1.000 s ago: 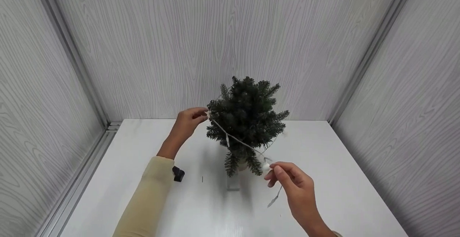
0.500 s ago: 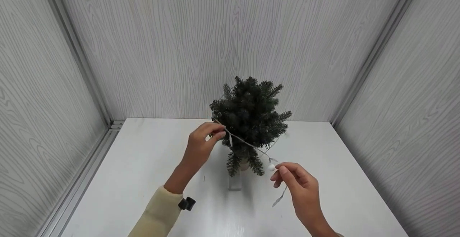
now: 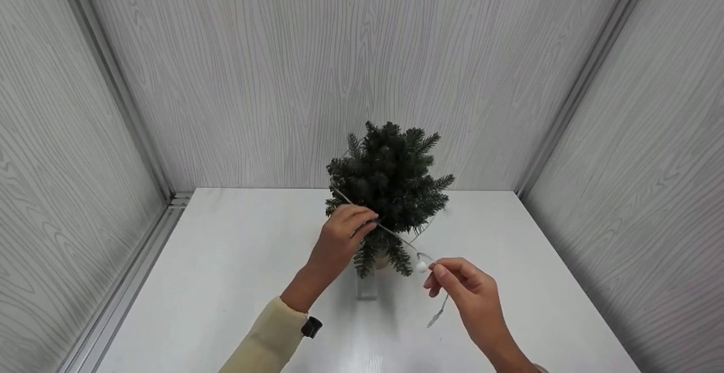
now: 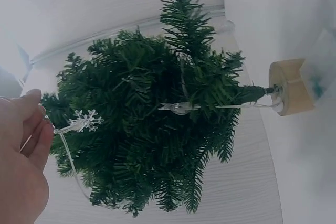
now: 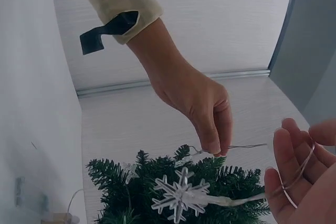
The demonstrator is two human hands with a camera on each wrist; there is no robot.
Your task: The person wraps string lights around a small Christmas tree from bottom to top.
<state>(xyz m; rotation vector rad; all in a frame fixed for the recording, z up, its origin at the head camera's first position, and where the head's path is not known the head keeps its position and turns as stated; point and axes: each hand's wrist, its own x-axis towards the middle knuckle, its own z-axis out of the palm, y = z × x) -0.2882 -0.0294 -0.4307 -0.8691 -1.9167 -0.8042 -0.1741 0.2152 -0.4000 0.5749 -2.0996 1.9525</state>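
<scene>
A small green artificial Christmas tree point(image 3: 390, 175) stands in the middle of the white table, with a thin light string point(image 3: 396, 235) slanting across its front. My left hand point(image 3: 338, 237) pinches that string in front of the lower left branches. Beside its fingertips in the left wrist view is a clear snowflake light point(image 4: 86, 120). To the right of the tree, my right hand point(image 3: 472, 296) holds the string between thumb and fingers, close to a white ball point(image 3: 421, 266). The string loops over its fingers in the right wrist view, where a snowflake point(image 5: 181, 195) overlaps the branches.
Under the tree is a round wooden base point(image 4: 291, 87). A clear flat strip point(image 3: 366, 288) lies on the table just in front of it. Grey wood-grained panels, such as the back wall point(image 3: 283, 78), enclose the table on three sides.
My left hand has moved from the tree's left edge down and rightward along the string, toward my right hand. The right hand stays nearly in place, holding the string.
</scene>
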